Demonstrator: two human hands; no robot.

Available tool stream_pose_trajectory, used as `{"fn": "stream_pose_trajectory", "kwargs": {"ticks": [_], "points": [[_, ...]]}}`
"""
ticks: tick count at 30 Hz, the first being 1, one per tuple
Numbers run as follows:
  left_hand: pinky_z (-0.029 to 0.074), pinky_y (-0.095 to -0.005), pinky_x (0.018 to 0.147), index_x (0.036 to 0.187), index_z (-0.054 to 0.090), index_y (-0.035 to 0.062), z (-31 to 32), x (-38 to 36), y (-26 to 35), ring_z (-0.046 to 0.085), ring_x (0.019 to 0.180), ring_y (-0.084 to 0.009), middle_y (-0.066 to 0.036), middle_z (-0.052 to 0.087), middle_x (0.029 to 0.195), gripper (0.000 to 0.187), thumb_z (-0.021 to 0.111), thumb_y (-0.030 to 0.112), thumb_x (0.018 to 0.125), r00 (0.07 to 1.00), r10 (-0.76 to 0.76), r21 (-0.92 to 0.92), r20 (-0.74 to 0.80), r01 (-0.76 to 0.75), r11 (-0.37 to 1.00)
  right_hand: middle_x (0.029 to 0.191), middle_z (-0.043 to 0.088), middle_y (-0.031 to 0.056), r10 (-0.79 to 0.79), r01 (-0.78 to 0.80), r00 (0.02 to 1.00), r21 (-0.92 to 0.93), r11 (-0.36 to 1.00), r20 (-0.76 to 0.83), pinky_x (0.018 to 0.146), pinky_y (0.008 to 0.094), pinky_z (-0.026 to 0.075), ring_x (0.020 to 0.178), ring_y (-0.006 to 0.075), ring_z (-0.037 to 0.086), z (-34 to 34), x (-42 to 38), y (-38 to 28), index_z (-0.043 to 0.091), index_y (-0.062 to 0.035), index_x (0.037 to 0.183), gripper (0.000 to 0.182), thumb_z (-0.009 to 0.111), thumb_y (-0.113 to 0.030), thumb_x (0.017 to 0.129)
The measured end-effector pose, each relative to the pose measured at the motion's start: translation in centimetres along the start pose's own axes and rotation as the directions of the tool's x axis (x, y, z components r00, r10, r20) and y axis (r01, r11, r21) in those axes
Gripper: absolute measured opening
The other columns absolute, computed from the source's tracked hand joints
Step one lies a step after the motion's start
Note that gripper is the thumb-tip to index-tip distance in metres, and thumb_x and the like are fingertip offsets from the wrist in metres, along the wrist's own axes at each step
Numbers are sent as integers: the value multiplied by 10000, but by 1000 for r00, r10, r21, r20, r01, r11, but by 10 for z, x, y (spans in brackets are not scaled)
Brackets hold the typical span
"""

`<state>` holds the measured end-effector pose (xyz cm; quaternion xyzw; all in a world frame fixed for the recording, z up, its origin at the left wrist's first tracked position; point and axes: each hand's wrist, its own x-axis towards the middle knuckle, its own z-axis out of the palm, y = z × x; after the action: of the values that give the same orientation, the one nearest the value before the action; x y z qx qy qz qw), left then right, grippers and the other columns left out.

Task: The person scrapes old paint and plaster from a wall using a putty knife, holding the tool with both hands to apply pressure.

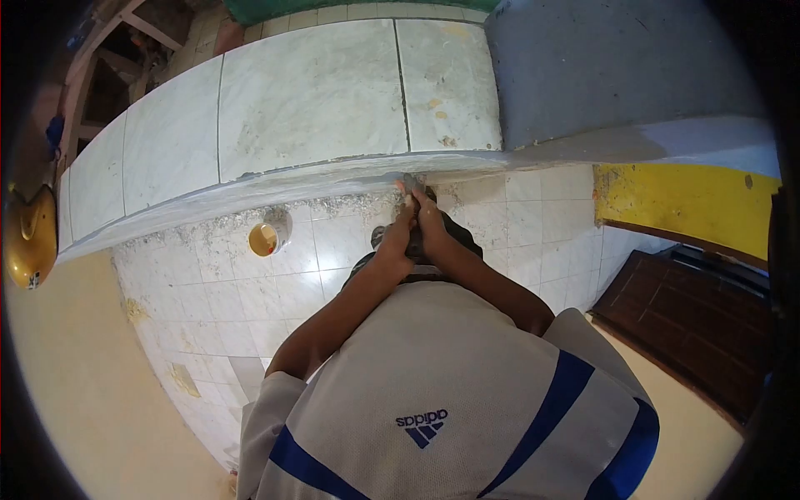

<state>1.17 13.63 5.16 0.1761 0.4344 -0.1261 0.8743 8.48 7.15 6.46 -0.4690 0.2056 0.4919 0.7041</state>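
Note:
Both of my hands are close together in front of my body, at the side of the low wall topped with white tiles (312,96). My left hand (402,223) has its fingers closed round a small tool (410,182) with an orange-red part, whose end is at the wall's side face. Beside it, my right hand (430,218) is closed against the same tool; its fingertips are partly hidden. The tool's exact shape is too small to tell. Below the hands, my dark shoes and trousers show in part.
A tub (263,239) with brownish contents stands on the tiled floor (283,292), left of my hands. Pale debris lies along the wall's foot. A golden helmet-like object (33,237) is at the far left, a dark wooden panel (683,308) at the right.

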Motion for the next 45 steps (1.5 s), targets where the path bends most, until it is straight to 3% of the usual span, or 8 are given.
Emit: {"fn": "stream_pose_trajectory", "kwargs": {"ticks": [5, 14, 17, 29, 32, 35, 41, 45], "points": [[472, -534, 1005, 1310, 534, 185, 15, 1, -2, 598, 1156, -281, -73, 610, 1271, 497, 404, 567, 1019, 973, -86, -272, 215, 145, 951, 690, 499, -30, 40, -40, 999, 26, 999, -6, 511, 277, 395, 539, 111, 440, -34, 40, 11, 593, -126, 1302, 385, 468, -367, 1029], [388, -633, 1039, 1369, 515, 231, 26, -15, 5, 550, 1228, -305, -91, 589, 1325, 605, 451, 670, 957, 973, -191, -99, 130, 204, 974, 686, 498, -29, -57, 58, 998, 22, 998, -26, 521, 281, 398, 548, 116, 448, -40, 39, 21, 598, -121, 1225, 321, 501, -344, 1016], [433, -563, 1018, 1380, 510, 212, 21, -17, -2, 549, 1222, -282, -69, 578, 1318, 713, 592, 700, 866, 972, -172, -35, 159, 179, 983, 685, 498, -28, -63, 64, 997, 16, 998, -35, 525, 282, 399, 550, 118, 451, -42, 39, 25, 599, -119, 1199, 300, 512, -336, 1012], [461, -429, 1041, 1430, 420, 107, 24, -20, -15, 547, 1251, -236, -92, 532, 1377, 603, 447, 547, 1018, 998, 45, 77, 44, -49, 996, 681, 497, -26, -95, 96, 994, 5, 995, -49, 539, 286, 403, 562, 124, 462, -48, 36, 32, 606, -112, 1096, 224, 557, -306, 994], [483, -404, 1013, 1415, 432, 107, 45, -45, 1, 565, 1228, -218, -82, 546, 1356, 546, 416, 505, 1043, 986, -78, 183, -144, 104, 978, 680, 497, -26, -113, 113, 993, 5, 994, -46, 543, 287, 404, 565, 126, 465, -47, 35, 32, 608, -111, 1070, 208, 568, -298, 990], [487, -427, 1004, 1411, 438, 128, 18, -12, -16, 571, 1216, -218, -75, 559, 1337, 543, 427, 520, 1036, 999, 36, 90, 26, -39, 995, 679, 497, -25, -132, 132, 990, -1, 991, -43, 546, 288, 405, 568, 127, 468, -44, 36, 32, 609, -109, 1044, 194, 579, -291, 985], [453, -509, 1027, 1375, 478, 165, 19, -7, -16, 587, 1187, -256, -74, 587, 1300, 576, 474, 594, 990, 997, -10, 92, -77, 17, 996, 677, 496, -24, -200, 200, 979, -16, 980, -49, 554, 290, 407, 574, 130, 473, -42, 42, 33, 613, -106, 993, 171, 601, -276, 977], [455, -508, 1018, 1333, 517, 161, 33, -17, -6, 613, 1139, -272, -93, 622, 1243, 564, 473, 603, 986, 999, 6, -26, 42, -5, 1000, 675, 496, -23, -294, 286, 953, -103, 953, -71, 558, 292, 409, 578, 132, 477, -48, 74, 39, 615, -103, 958, 162, 616, -265, 971]]}}
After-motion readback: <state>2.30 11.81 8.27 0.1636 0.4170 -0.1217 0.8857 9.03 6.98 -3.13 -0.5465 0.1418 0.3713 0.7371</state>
